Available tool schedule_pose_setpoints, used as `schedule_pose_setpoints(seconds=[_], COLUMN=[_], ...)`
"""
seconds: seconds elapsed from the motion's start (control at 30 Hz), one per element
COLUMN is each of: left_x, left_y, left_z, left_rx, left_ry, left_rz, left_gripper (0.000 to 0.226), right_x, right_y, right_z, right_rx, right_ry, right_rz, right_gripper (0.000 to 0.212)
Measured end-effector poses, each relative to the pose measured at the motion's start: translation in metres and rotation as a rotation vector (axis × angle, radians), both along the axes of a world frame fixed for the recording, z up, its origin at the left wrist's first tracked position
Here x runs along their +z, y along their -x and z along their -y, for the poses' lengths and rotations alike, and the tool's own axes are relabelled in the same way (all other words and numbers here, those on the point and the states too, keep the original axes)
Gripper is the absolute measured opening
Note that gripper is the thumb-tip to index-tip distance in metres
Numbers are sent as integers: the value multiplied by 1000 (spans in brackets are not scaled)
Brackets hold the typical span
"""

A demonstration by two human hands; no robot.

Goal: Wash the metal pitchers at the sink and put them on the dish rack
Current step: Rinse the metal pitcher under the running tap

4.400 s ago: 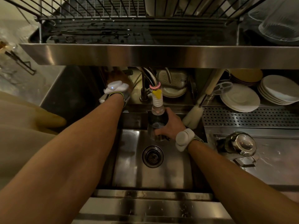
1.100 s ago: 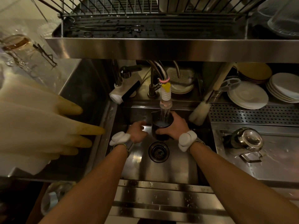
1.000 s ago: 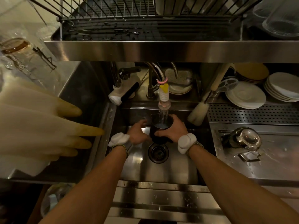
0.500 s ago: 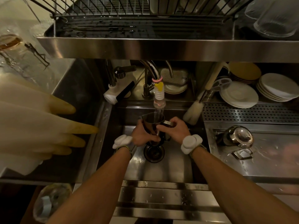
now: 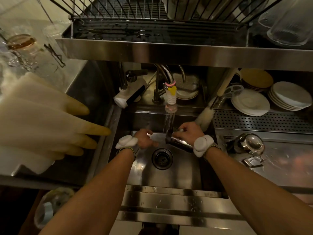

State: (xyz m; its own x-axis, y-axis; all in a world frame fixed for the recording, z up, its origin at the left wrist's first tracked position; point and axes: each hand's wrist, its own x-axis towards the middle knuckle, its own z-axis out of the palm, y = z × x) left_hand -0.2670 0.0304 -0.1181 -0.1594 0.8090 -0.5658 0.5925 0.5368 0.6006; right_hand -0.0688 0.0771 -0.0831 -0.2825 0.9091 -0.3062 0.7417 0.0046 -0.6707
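My right hand (image 5: 189, 133) grips a small metal pitcher (image 5: 178, 142), tipped on its side with its mouth to the left, under the running tap (image 5: 170, 99) in the steel sink (image 5: 169, 170). My left hand (image 5: 144, 139) hangs just left of the pitcher, fingers loosely curled, holding nothing. A second metal pitcher (image 5: 249, 145) lies on its side on the wet counter to the right. The wire dish rack (image 5: 152, 16) sits on the shelf overhead.
Pale rubber gloves (image 5: 42, 126) hang at the left. Stacked white plates (image 5: 271, 100) and a bottle brush (image 5: 205, 117) are at the back right. Upturned glasses (image 5: 291, 22) stand at the rack's right end. The drain (image 5: 162, 158) lies below my hands.
The pitcher went from upright under the stream to tipped on its side. My left hand let go of it and drew back to the left.
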Motion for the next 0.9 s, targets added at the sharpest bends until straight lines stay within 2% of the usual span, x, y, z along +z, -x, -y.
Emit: schedule_pose_setpoints(seconds=[0.13,0.23,0.63,0.9], left_x=[-4,-4,1,4], left_y=[2,2,7,11], left_z=[3,3,1,1], left_rx=[5,1,-23,-32], left_ry=[-9,-26,-40,-51], left_rz=[-44,-61,-43,-35], left_gripper=[54,50,49,51], right_x=[3,6,18,24], right_y=[4,5,15,18], right_z=[0,-1,-6,-7], right_rx=[41,51,115,125], right_ry=[-56,-101,-180,-198], right_rz=[149,195,324,317], right_gripper=[20,18,15,18])
